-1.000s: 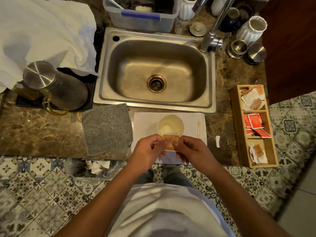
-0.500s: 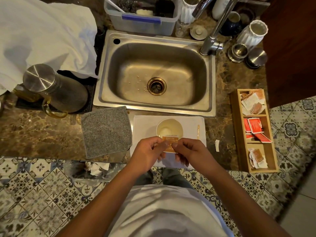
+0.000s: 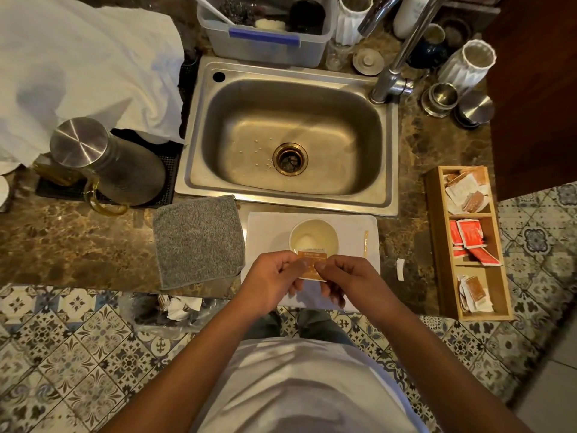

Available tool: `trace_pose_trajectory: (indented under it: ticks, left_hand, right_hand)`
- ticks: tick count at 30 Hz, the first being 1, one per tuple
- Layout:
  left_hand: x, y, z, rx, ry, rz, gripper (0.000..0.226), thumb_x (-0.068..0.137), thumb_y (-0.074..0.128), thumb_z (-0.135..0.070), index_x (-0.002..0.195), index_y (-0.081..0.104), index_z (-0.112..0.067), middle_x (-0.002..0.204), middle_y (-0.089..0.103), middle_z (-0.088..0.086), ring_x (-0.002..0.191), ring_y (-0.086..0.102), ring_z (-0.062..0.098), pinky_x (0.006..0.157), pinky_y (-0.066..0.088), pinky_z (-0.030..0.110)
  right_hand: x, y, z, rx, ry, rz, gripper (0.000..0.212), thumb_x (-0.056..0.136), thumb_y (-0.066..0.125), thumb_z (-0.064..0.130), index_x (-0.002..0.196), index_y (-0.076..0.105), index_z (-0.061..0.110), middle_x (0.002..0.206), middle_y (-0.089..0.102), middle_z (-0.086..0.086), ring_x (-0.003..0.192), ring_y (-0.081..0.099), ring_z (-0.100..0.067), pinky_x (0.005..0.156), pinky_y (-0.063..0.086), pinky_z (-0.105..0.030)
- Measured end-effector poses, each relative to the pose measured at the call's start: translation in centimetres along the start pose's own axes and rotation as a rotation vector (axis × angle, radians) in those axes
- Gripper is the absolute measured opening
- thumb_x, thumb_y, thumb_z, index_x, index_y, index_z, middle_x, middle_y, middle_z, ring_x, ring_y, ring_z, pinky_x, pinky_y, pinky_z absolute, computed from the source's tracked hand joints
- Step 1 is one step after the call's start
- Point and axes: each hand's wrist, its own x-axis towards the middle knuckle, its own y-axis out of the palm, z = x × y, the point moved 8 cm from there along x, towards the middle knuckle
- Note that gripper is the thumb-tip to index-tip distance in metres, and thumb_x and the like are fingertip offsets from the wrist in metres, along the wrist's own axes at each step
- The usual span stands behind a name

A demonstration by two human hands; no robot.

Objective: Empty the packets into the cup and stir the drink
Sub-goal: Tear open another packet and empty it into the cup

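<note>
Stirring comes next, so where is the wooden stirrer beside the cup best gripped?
Pinch the wooden stirrer at its near end, coming from above with the right hand. It lies flat on the white napkin, right of the cup, pointing towards the sink.

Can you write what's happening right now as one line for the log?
step: opening packet | left hand: pinches brown packet | right hand: pinches same packet | cup: upright on white napkin | stir stick: untouched

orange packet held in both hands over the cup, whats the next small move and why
Probably tear the top edge open. Both the left hand and right hand pinch the orange packet just in front of the cup, and it looks still sealed. The cup already holds some white powder, and the stir stick lies unused beside it.
</note>
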Motion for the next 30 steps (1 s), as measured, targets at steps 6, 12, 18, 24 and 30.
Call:
trace_pose_trajectory:
  ticks: [6,12,18,24,30]
  left_hand:
    - [-0.15,0.06,-0.08,-0.004,-0.020,0.001,0.031,0.099,0.061,-0.020,0.072,0.066,-0.006,0.052,0.062,-0.004,0.047,0.052,0.011,0.051,0.044,0.020]
    - [-0.25,0.07,-0.11,0.002,-0.040,-0.009,0.032,0.099,0.061,-0.020,0.069,0.065,-0.009,0.051,0.060,-0.005,0.046,0.051,0.011,0.051,0.043,0.021]
    - [-0.34,0.23,-0.18,-0.008,-0.060,-0.013,0.035,0.099,0.060,-0.017,0.066,0.065,-0.010,0.049,0.060,-0.004,0.045,0.050,0.010,0.050,0.043,0.021]
    - [-0.25,0.17,-0.04,-0.004,-0.070,-0.027,0.034,0.099,0.060,-0.018,0.068,0.066,-0.007,0.049,0.060,-0.003,0.044,0.050,0.011,0.050,0.043,0.022]
    - [-0.15,0.21,0.14,-0.021,-0.079,-0.026,0.041,0.099,0.060,-0.020,0.060,0.065,-0.009,0.049,0.060,0.003,0.042,0.051,0.014,0.050,0.043,0.024]
  right_hand:
    - [-0.06,0.07,0.08,0.004,0.011,-0.003,0.036,0.103,0.058,0.024,0.082,0.070,-0.002,0.063,0.067,-0.011,0.051,0.057,-0.021,0.051,0.047,-0.029]
    - [-0.29,0.28,0.14,0.028,0.027,0.008,0.037,0.103,0.057,0.025,0.081,0.070,-0.001,0.062,0.067,-0.010,0.052,0.056,-0.022,0.052,0.048,-0.030]
    - [-0.47,0.30,0.21,0.035,0.036,0.013,0.035,0.104,0.057,0.025,0.077,0.071,0.006,0.061,0.066,-0.009,0.051,0.056,-0.019,0.052,0.048,-0.029]
    - [-0.54,0.28,0.24,0.030,0.043,0.009,0.036,0.104,0.056,0.026,0.076,0.070,0.008,0.061,0.066,-0.009,0.049,0.056,-0.018,0.052,0.048,-0.029]
    - [-0.67,0.28,0.25,0.066,0.056,0.015,0.037,0.104,0.056,0.026,0.075,0.071,0.007,0.061,0.065,-0.011,0.050,0.055,-0.021,0.052,0.047,-0.029]
